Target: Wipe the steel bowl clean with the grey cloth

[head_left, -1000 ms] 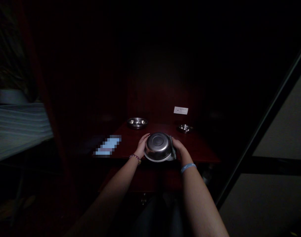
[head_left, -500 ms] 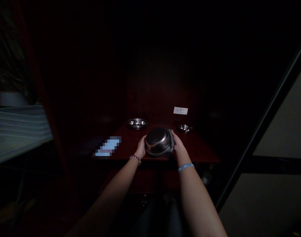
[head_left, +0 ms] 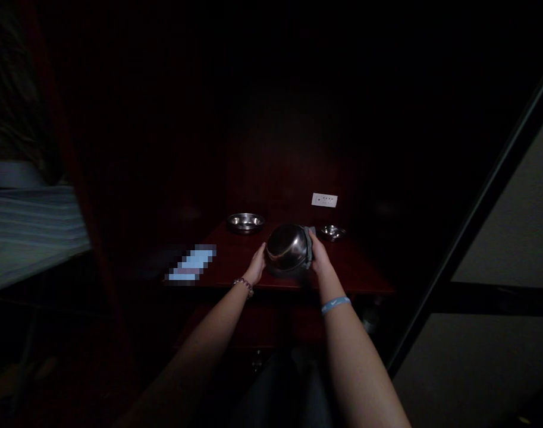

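Between my two hands is a shiny metal bowl (head_left: 287, 246), tipped so that its rounded outside faces me. My left hand (head_left: 257, 266) grips its left rim, fingers mostly hidden behind the bowl. On the other side my right hand (head_left: 318, 254) presses a grey cloth (head_left: 310, 241) against the bowl's right edge. The bowl is held just above the front part of a dark red desk (head_left: 235, 261). Its inside is out of my sight.
Farther back on the desk are a wide metal bowl (head_left: 245, 223) at left and a smaller metal dish (head_left: 332, 232) at right. A blurred-out bright screen (head_left: 191, 264) lies front left. A white socket (head_left: 325, 200) is on the back panel; stacked pale trays (head_left: 34, 217) stand far left.
The bowl has turned and tilted slightly between my hands, moving a little right and up. The cloth shows more above my right fingers. My view has shifted slightly.
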### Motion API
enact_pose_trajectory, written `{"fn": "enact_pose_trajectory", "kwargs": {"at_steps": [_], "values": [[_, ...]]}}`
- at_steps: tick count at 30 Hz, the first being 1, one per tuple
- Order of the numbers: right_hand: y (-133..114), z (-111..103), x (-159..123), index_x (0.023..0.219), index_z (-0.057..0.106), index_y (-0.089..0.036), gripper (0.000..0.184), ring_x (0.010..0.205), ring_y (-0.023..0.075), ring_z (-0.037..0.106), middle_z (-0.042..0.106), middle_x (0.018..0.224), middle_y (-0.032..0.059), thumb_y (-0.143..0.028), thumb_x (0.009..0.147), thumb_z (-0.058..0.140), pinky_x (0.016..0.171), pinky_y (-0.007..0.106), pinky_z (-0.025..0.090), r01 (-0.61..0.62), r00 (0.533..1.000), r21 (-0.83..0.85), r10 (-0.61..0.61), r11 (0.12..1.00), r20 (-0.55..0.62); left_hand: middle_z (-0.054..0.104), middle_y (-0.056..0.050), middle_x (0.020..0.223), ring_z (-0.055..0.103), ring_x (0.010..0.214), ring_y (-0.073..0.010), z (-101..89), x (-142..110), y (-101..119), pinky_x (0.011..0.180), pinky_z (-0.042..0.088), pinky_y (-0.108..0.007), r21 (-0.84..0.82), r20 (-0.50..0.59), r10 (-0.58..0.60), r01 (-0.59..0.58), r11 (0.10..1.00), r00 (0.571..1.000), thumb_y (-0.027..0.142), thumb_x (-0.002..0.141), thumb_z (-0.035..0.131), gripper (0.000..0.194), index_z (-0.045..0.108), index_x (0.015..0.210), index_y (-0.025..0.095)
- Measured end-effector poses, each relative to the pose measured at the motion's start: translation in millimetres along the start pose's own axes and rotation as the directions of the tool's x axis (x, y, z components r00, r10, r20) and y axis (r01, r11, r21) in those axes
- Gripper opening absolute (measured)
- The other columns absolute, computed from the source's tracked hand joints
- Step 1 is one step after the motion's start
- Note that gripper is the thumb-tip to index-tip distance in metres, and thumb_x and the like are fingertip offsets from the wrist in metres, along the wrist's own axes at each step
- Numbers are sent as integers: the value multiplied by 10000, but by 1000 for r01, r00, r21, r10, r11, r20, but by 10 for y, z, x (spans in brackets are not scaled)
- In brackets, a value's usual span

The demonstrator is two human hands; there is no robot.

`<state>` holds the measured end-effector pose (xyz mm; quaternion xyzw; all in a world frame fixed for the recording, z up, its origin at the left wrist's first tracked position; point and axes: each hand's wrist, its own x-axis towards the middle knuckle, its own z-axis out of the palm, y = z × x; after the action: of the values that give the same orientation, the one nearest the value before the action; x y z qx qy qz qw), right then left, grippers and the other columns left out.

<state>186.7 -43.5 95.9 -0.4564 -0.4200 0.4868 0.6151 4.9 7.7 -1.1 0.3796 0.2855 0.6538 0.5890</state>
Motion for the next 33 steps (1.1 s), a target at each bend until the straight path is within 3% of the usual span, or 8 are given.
{"fn": "enact_pose_trajectory", "kwargs": {"at_steps": [3,7,12,18,27,31,33], "values": [[42,43,-23,1162,743,-133,383,917,203,779,817,998,99,-444,990,601,881,304,609,-88,996,78,88,993,3,748,-112,1306,608,1346,-262,21,12,11,1211,380,-418,-49,-22,78,-79,996,997,503,899,675,367,750,1078,191],[104,113,-66,1137,757,-131,394,919,210,774,817,971,102,-459,999,588,906,311,599,-124,988,26,121,992,101,786,-83,1203,640,1290,-241,9,41,25,1204,390,-410,-98,-117,84,-96,991,990,483,912,623,324,738,981,187],[111,174,-109,1205,740,-130,434,909,209,772,814,1003,109,-478,1015,562,918,314,593,-116,982,-18,117,993,146,809,-67,1067,668,1220,-248,-5,46,39,1155,441,-399,-99,-177,82,-101,990,981,479,904,605,307,717,911,193],[62,206,-157,1257,717,-142,442,900,208,772,813,1025,109,-481,1014,568,915,320,588,-95,986,-38,100,995,135,809,-75,1085,660,1244,-264,9,33,49,1149,454,-413,-64,-184,85,-98,993,979,481,915,582,312,718,907,200],[29,230,-195,1163,734,-142,382,880,197,763,811,995,97,-461,999,603,879,288,584,-69,987,41,63,997,147,713,-101,1380,543,1430,-271,31,15,40,1250,351,-397,-75,-80,81,-87,993,994,570,973,513,491,752,1169,188],[17,272,-188,1182,722,-134,454,901,198,754,805,1016,96,-521,975,609,855,287,578,25,995,23,-27,999,91,624,-97,1504,471,1491,-248,15,-21,67,1274,294,-394,-49,-21,66,-67,997,998,585,1027,383,580,675,1349,201],[-4,273,-193,1200,718,-119,508,939,203,746,800,1050,103,-551,991,551,864,291,570,119,992,-78,-116,990,40,559,-96,1570,429,1521,-245,-10,-42,88,1279,271,-419,-7,-12,54,-54,998,998,585,1042,337,592,635,1407,228]]}}
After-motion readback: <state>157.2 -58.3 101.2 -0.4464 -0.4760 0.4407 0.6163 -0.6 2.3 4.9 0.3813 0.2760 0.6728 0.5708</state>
